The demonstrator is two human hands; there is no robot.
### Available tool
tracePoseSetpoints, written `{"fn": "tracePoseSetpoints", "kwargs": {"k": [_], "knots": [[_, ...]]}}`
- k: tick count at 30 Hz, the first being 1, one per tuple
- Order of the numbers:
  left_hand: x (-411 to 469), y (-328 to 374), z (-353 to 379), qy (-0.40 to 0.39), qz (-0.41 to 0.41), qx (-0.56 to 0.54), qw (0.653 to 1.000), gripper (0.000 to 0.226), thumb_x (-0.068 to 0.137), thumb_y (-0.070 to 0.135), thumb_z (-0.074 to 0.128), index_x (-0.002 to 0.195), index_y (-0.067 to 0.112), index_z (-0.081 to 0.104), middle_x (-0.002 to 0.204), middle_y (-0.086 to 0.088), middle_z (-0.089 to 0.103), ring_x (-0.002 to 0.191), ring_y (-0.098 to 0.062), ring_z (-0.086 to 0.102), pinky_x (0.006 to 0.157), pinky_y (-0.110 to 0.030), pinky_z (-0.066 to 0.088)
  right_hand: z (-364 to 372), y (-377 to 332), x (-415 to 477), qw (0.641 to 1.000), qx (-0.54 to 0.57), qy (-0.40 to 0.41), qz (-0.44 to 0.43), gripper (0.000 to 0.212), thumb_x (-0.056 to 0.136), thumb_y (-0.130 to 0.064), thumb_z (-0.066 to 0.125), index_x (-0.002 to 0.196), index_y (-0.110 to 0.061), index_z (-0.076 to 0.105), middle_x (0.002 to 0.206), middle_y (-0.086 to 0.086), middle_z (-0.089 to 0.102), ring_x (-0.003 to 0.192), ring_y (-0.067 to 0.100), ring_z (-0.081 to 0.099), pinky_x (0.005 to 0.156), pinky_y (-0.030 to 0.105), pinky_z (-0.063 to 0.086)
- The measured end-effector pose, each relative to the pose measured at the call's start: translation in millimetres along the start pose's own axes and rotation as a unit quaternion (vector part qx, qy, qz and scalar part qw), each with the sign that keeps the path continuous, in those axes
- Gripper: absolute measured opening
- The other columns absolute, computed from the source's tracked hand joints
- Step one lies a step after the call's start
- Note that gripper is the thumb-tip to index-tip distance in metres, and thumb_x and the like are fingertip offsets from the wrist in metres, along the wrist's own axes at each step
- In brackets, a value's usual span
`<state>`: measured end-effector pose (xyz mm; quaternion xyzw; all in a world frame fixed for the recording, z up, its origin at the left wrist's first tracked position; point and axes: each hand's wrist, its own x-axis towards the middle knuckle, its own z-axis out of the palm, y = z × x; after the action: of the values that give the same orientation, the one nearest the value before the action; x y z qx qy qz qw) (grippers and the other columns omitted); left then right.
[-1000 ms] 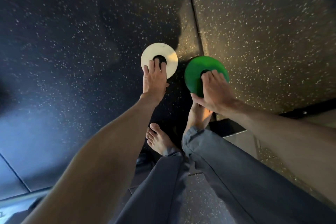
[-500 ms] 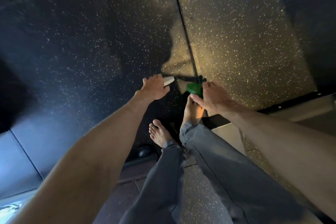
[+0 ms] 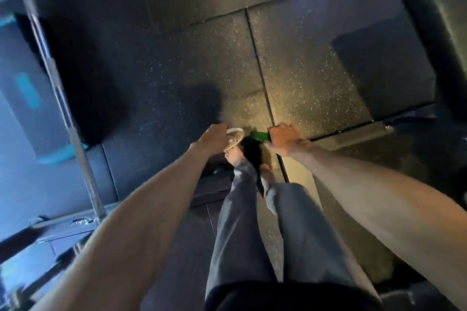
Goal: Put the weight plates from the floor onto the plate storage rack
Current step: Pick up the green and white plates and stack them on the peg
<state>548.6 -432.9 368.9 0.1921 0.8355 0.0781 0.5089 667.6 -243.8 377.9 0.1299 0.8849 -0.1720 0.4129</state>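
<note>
Grip: left hand (image 3: 214,137) curled round white plate (image 3: 236,137), right hand (image 3: 284,135) round green plate (image 3: 260,136), plates jutting inward.

We now hold both plates clear of the floor (image 3: 303,70), where a second ago they lie flat with our fingers at their centre holes. Our left hand (image 3: 214,137) grips the white plate (image 3: 235,137) and our right hand (image 3: 284,135) grips the green plate (image 3: 259,136), each turned edge-on and hanging above our bare feet. We stand taller, so a steel bar (image 3: 63,98) comes into view along the floor's left edge and a dark padded block (image 3: 439,33) at its far right corner.
</note>
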Motion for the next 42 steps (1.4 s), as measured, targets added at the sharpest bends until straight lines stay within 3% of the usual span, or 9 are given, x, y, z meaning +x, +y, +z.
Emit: {"fn": "tracePoseSetpoints", "kwargs": {"k": [5,15,21,25,28,30,33,36,42], "knots": [[-115,5,6,0.057,-0.033,-0.073,0.995,0.030,0.098,0.024,0.051,0.120,0.004,0.054,0.118,-0.019,0.064,0.106,-0.035,0.061,0.075,-0.033,0.040,-7,-32,-80,0.999,0.037,0.016,-0.032,0.029,0.097,-0.034,0.057,0.105,-0.007,0.064,0.105,0.017,0.068,0.101,0.036,0.064,0.077,0.035,0.047],[-329,-42,127,0.202,-0.136,-0.155,0.957,0.032,0.092,0.039,0.058,0.109,0.012,0.057,0.111,-0.016,0.066,0.104,-0.034,0.062,0.081,-0.036,0.046,33,-118,-205,0.977,-0.081,0.017,-0.195,0.032,0.086,-0.039,0.064,0.102,-0.012,0.068,0.103,0.016,0.071,0.099,0.034,0.067,0.077,0.037,0.053],[-447,-87,235,0.236,-0.226,-0.276,0.904,0.043,0.065,0.066,0.050,0.093,0.033,0.047,0.103,-0.006,0.064,0.091,-0.027,0.062,0.086,-0.043,0.052,78,-207,-275,0.921,-0.234,-0.038,-0.309,0.025,0.081,-0.044,0.061,0.081,-0.020,0.066,0.091,0.006,0.075,0.089,0.025,0.070,0.076,0.034,0.056],[-514,-116,304,0.267,-0.292,-0.348,0.850,0.056,0.069,0.082,0.041,0.100,0.036,0.047,0.104,0.001,0.058,0.097,-0.025,0.060,0.089,-0.043,0.049,131,-274,-324,0.869,-0.312,-0.068,-0.377,0.018,0.083,-0.039,0.064,0.077,-0.023,0.063,0.080,-0.001,0.074,0.083,0.020,0.069,0.071,0.030,0.052],[-559,-146,358,0.283,-0.313,-0.365,0.830,0.057,0.086,0.069,0.036,0.119,0.026,0.052,0.116,-0.008,0.058,0.112,-0.028,0.058,0.093,-0.043,0.046,181,-325,-359,0.831,-0.356,-0.077,-0.421,0.020,0.084,-0.035,0.063,0.089,-0.017,0.068,0.094,0.009,0.074,0.092,0.029,0.068,0.069,0.030,0.047],[-588,-172,394,0.305,-0.336,-0.403,0.795,0.049,0.092,0.060,0.040,0.116,0.019,0.052,0.119,-0.013,0.061,0.112,-0.032,0.059,0.095,-0.044,0.046,218,-361,-382,0.809,-0.367,-0.084,-0.451,0.017,0.087,-0.030,0.063,0.092,-0.015,0.069,0.097,0.011,0.073,0.095,0.030,0.067,0.068,0.028,0.042],[-630,-216,443,0.305,-0.357,-0.437,0.767,0.037,0.095,0.042,0.044,0.117,0.013,0.050,0.124,-0.016,0.061,0.113,-0.032,0.059,0.093,-0.042,0.047,273,-420,-416,0.791,-0.368,-0.088,-0.482,0.020,0.089,-0.027,0.064,0.101,-0.012,0.069,0.102,0.010,0.073,0.100,0.028,0.067,0.073,0.027,0.042],[-676,-266,489,0.302,-0.365,-0.487,0.733,0.040,0.094,0.035,0.043,0.127,0.014,0.049,0.127,-0.012,0.060,0.114,-0.029,0.058,0.094,-0.039,0.045,331,-480,-451,0.778,-0.355,-0.082,-0.511,0.028,0.089,-0.030,0.065,0.114,-0.016,0.068,0.111,0.007,0.072,0.107,0.024,0.065,0.084,0.029,0.047],[-761,-362,567,0.330,-0.355,-0.531,0.695,0.049,0.094,0.035,0.046,0.140,0.020,0.041,0.141,-0.006,0.053,0.125,-0.023,0.054,0.106,-0.041,0.043,429,-585,-516,0.770,-0.313,-0.090,-0.549,0.016,0.089,-0.027,0.066,0.103,-0.018,0.067,0.100,0.005,0.072,0.096,0.026,0.066,0.082,0.033,0.048]]}}
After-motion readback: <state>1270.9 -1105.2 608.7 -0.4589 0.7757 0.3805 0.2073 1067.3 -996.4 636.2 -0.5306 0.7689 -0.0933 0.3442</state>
